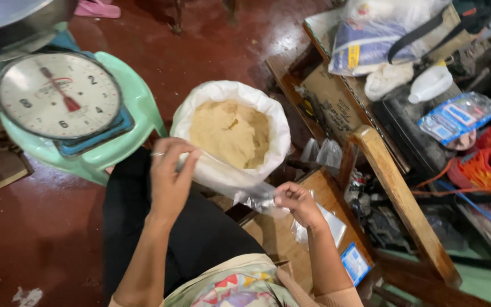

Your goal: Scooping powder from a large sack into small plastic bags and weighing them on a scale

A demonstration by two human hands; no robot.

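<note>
I held an empty clear plastic bag [245, 190] pinched between my left hand [171, 176] and right hand [298, 203], the sack of tan powder [231, 133] not yet scooped.

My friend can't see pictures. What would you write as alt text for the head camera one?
Two bare hands, left hand and right hand, stretch a clear plastic bag between them, beside a white sack of tan powder. A green dial scale stands to the left on a dark red floor.
</note>
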